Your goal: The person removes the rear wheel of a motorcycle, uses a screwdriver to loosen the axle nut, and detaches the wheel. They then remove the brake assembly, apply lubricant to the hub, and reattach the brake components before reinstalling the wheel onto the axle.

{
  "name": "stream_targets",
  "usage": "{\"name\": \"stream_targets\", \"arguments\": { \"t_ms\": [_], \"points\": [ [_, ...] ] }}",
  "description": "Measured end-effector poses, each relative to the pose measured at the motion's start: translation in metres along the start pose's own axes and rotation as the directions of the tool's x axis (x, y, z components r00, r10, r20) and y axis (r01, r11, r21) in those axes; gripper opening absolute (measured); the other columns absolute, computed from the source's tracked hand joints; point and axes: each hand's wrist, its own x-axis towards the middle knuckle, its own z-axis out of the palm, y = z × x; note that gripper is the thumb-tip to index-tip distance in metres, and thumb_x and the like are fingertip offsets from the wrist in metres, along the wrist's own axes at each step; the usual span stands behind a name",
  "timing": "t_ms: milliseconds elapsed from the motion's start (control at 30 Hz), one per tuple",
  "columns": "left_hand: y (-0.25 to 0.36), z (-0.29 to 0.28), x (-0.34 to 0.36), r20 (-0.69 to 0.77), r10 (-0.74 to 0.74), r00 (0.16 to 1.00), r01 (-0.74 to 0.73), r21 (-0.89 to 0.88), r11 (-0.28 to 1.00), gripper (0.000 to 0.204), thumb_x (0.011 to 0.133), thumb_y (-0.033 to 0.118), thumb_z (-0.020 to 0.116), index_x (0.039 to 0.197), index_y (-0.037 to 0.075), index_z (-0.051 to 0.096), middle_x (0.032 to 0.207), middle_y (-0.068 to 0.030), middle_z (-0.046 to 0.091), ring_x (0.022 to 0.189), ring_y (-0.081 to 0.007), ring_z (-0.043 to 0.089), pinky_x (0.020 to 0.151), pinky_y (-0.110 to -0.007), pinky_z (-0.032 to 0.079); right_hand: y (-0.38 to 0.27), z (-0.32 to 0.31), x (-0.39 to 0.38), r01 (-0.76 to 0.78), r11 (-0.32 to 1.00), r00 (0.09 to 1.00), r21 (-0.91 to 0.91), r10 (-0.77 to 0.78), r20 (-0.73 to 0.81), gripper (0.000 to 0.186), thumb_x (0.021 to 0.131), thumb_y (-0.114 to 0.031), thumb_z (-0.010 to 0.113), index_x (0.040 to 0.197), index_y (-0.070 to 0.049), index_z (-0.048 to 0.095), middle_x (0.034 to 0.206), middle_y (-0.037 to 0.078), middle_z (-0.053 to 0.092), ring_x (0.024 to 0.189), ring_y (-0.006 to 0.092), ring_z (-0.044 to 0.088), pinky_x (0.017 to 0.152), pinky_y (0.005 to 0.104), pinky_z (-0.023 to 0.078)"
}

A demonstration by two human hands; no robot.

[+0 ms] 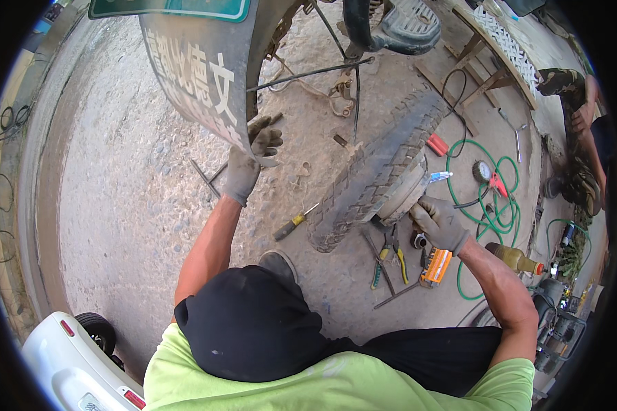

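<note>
My left hand [245, 168], in a dirty grey work glove, is at the lower corner of a dark mudflap [185, 82] with pale lettering. Its fingers curl at the flap's edge, and part of the palm is hidden. My right hand [437, 222], gloved too, grips the hub side of a knobbly-treaded wheel [380, 171] that stands tilted on the ground; its fingertips are partly hidden. A small white-and-blue tube [440, 177] is by the hub. Below the wheel lie pliers [392, 255] and an orange box [436, 266]. A screwdriver [296, 221] with a yellow-black handle rests left of the tyre.
Above hang the vehicle's thin rods [308, 74] and a black footrest [408, 27]. On the right lie a green hose [507, 216], a pressure gauge [482, 171] and a bottle [514, 259]. A wooden bench [507, 51] stands beyond, beside another person's arm [586, 113]. A white car [75, 363] is lower left.
</note>
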Motion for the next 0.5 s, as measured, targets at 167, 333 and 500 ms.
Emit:
{"name": "stream_targets", "arguments": {
  "t_ms": [167,333,500],
  "points": [
    [-0.056,-0.004,0.002,0.082,-0.047,0.996,0.004,0.462,0.887,0.059,0.108,0.038,0.076,0.149,-0.003,0.065,0.133,-0.0143,0.076,0.121,-0.0226,0.073,0.105,-0.037,0.057,0.001,0.003,0.002,0.016,1.000,1.000,-0.012,-0.016,-0.009,0.041,0.113,-0.034,0.060,0.090,-0.001,0.068,0.071,0.010,0.064,0.063,0.0208,0.062,0.062,0.0398,0.051],
    [-0.053,0.048,-0.020,0.312,-0.057,0.948,-0.260,0.867,0.426,0.053,0.098,0.034,0.075,0.146,0.011,0.071,0.133,-0.0196,0.073,0.122,-0.0395,0.071,0.102,-0.049,0.057,0.006,-0.001,0.000,-0.012,1.000,0.999,0.004,0.011,0.034,0.036,0.115,-0.030,0.059,0.097,0.000,0.066,0.076,0.002,0.064,0.066,0.0095,0.059,0.060,0.0318,0.049],
    [-0.074,0.043,-0.025,0.473,-0.064,0.879,-0.451,0.867,0.211,0.031,0.092,0.030,0.073,0.118,0.013,0.078,0.116,-0.0187,0.075,0.109,-0.0422,0.070,0.091,-0.054,0.055,-0.001,0.000,-0.001,0.011,1.000,1.000,0.005,-0.011,-0.011,0.038,0.112,-0.032,0.062,0.090,-0.001,0.068,0.071,0.012,0.065,0.061,0.0224,0.064,0.060,0.0403,0.051]
  ]
}}
